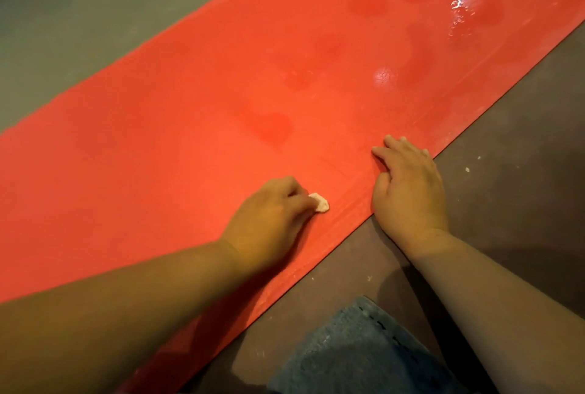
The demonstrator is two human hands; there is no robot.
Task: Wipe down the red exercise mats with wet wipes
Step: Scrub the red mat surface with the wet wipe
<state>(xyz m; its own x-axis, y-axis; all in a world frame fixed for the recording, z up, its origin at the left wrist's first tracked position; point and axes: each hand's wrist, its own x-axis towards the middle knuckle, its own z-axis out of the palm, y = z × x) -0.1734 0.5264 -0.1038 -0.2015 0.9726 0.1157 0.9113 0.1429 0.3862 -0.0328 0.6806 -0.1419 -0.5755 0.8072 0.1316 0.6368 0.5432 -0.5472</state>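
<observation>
A long red exercise mat (196, 115) lies diagonally across the floor, from the lower left to the upper right. Wet patches and shiny droplets (462, 4) show on its far part. My left hand (269, 219) pinches a small crumpled white wet wipe (320, 203) and holds it down on the mat near the mat's right edge. My right hand (408, 184) lies flat with fingers spread on that edge, partly on the mat and partly on the floor.
Dark brownish floor (506, 156) with small white specks runs along the mat's right side. Grey floor (79, 14) lies beyond the mat's left edge. A knee in blue denim (357, 352) rests on the floor at the bottom.
</observation>
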